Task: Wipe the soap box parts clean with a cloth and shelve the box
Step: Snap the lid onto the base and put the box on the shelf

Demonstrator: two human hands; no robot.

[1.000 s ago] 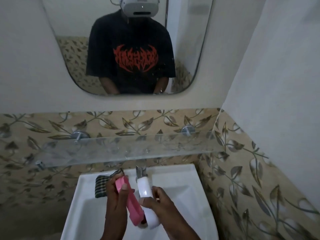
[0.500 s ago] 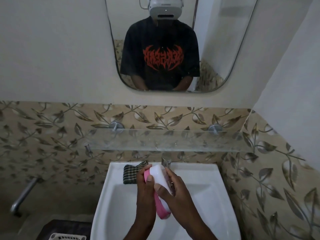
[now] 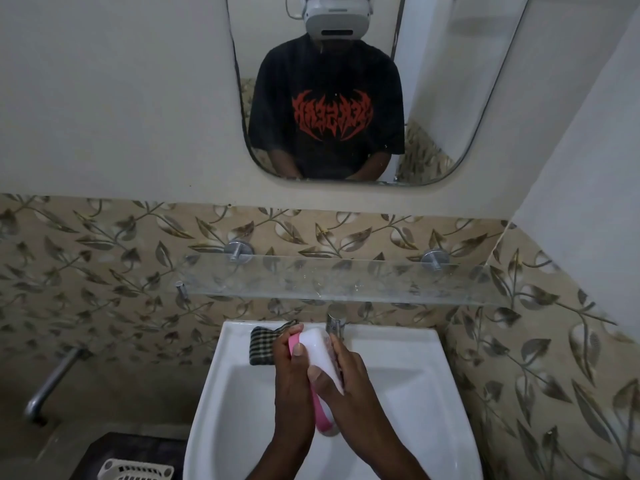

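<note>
head | lower centre: box (image 3: pixel 320 351) is clasped edge-up over sink (image 3: pixel 415 375) by left grip (image 3: pixel 294 379) and right grip (image 3: pixel 349 386), both curled round it, likely to press halves together | cloth (image 3: pixel 261 344) laid on rim | shelf (image 3: pixel 329 282) above, not yet reached

Left hand (image 3: pixel 292 370) and right hand (image 3: pixel 346 379) held side by side, palms facing, thumbs on top, fingers curled; they clasp the soap box (image 3: pixel 319 351) between them.

Glossy plastic soap box (image 3: pixel 320 355); woven checked cloth (image 3: pixel 263 344); glazed sink (image 3: pixel 408 344); frosted glass shelf (image 3: pixel 346 278)
</note>
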